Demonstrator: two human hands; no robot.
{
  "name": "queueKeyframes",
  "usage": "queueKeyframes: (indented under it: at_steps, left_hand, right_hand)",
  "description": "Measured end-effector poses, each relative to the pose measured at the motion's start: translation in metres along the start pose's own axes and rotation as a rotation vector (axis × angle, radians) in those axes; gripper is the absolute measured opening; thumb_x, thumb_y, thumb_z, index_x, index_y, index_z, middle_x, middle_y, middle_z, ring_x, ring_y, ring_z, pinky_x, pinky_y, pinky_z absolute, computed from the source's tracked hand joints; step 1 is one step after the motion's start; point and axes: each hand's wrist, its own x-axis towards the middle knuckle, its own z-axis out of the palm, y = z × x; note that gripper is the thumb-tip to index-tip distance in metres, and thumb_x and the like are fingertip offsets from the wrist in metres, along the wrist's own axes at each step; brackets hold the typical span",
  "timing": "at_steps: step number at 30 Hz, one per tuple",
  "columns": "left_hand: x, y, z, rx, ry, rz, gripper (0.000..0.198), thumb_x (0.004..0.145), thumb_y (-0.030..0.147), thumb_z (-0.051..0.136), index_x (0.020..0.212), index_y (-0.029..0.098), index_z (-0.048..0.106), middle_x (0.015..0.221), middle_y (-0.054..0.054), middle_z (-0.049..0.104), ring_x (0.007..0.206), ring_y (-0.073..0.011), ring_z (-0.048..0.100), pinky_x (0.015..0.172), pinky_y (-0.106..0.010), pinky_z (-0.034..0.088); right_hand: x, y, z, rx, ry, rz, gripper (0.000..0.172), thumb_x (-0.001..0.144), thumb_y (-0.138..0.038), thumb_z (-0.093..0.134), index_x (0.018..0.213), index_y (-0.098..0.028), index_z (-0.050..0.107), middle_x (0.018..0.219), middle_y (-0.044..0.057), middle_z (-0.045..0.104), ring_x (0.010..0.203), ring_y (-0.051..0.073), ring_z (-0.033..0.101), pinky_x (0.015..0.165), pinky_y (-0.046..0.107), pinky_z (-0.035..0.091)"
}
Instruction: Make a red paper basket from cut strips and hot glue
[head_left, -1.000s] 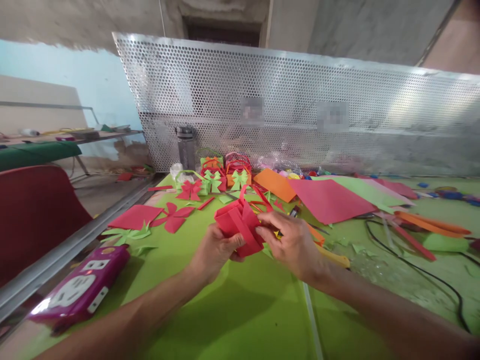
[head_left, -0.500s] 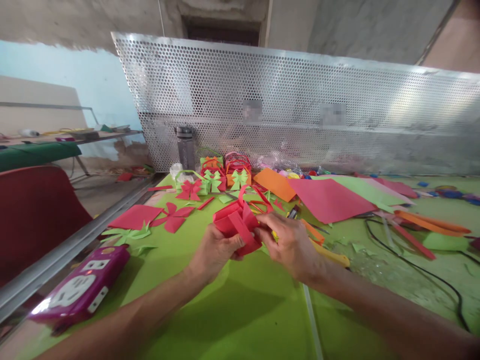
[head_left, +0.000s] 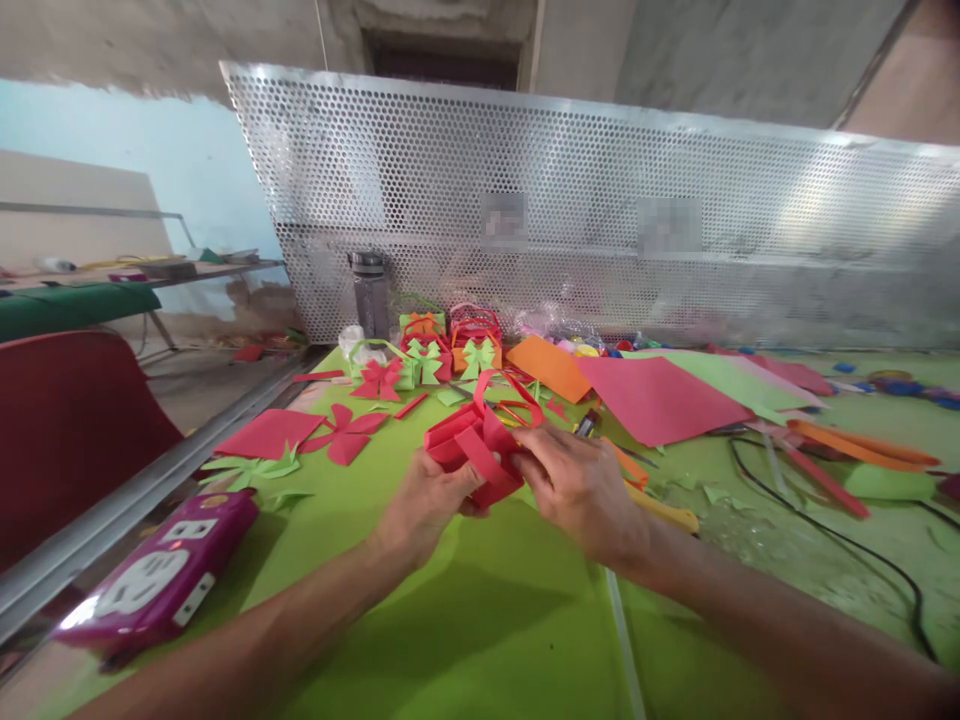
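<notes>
Between both hands, above the green tabletop, is a small red paper basket (head_left: 491, 470) with a looped strip handle (head_left: 534, 400). My left hand (head_left: 431, 495) is closed on its left side, thumb pressed on the front. Pinched at its right edge is my right hand (head_left: 577, 485), whose fingertips are partly hidden behind the paper. Behind it stand finished-looking paper baskets with handles, among them an orange one (head_left: 491, 358) bearing a green paper bow (head_left: 478, 357). To the left lies a red paper flower cutout (head_left: 345, 434).
A purple case (head_left: 169, 565) lies at the left edge, with green cutouts (head_left: 259, 467) behind it. Red sheets (head_left: 660, 395), an orange sheet (head_left: 551, 368) and a black cable (head_left: 847, 540) occupy the right. A bottle (head_left: 370, 295) stands before the perforated metal panel (head_left: 450, 160).
The strip handle on the red basket has opened into a wider loop. Both hands keep their grip, and my right fingers have shifted slightly at the basket's edge.
</notes>
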Motion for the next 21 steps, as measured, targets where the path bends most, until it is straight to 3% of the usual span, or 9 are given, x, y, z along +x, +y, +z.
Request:
queueKeyframes:
  at_steps: [6,10,16,19,21]
  left_hand:
    - [0.002,-0.010,-0.002,-0.177,-0.080,0.009,0.028,0.066,0.036,0.074,0.087,0.019,0.066,0.085,-0.005,0.070,0.085,-0.0228,0.063,0.066,-0.030,0.051]
    - [0.002,-0.010,0.001,-0.281,-0.081,-0.025,0.020,0.068,0.027,0.070,0.086,0.018,0.068,0.083,-0.004,0.070,0.085,-0.0239,0.062,0.069,-0.032,0.052]
    - [-0.001,-0.005,0.006,-0.424,-0.136,-0.055,0.013,0.066,0.015,0.067,0.079,0.015,0.068,0.073,-0.003,0.069,0.063,-0.0124,0.059,0.064,-0.025,0.051]
    - [-0.003,-0.005,0.007,-0.453,-0.185,-0.069,0.011,0.066,0.015,0.067,0.076,0.015,0.067,0.073,-0.003,0.069,0.068,-0.0145,0.062,0.069,-0.028,0.051]
    - [-0.004,-0.005,0.007,-0.430,-0.215,-0.084,0.017,0.068,0.022,0.069,0.084,0.017,0.067,0.084,-0.005,0.069,0.079,-0.0187,0.063,0.072,-0.033,0.052]
  right_hand:
    - [0.000,-0.006,-0.006,-0.204,-0.006,-0.172,0.022,0.085,-0.008,0.044,0.101,-0.008,0.059,0.076,0.007,0.066,0.064,0.018,0.060,0.053,0.030,0.043]
    - [0.000,-0.011,-0.009,-0.336,-0.034,-0.242,0.034,0.086,-0.007,0.033,0.113,-0.002,0.055,0.081,0.013,0.066,0.069,0.023,0.060,0.055,0.036,0.046]
    - [-0.002,-0.014,-0.003,-0.325,-0.047,-0.219,0.039,0.090,-0.021,0.041,0.120,0.002,0.049,0.097,0.017,0.066,0.084,0.027,0.059,0.071,0.040,0.049]
    - [-0.002,-0.010,0.002,-0.324,-0.030,-0.197,0.037,0.089,-0.020,0.043,0.119,0.000,0.049,0.094,0.016,0.066,0.081,0.025,0.059,0.071,0.039,0.049]
    - [-0.002,-0.006,0.004,-0.321,-0.024,-0.195,0.035,0.088,-0.016,0.043,0.118,-0.001,0.050,0.092,0.015,0.066,0.080,0.024,0.059,0.071,0.037,0.048]
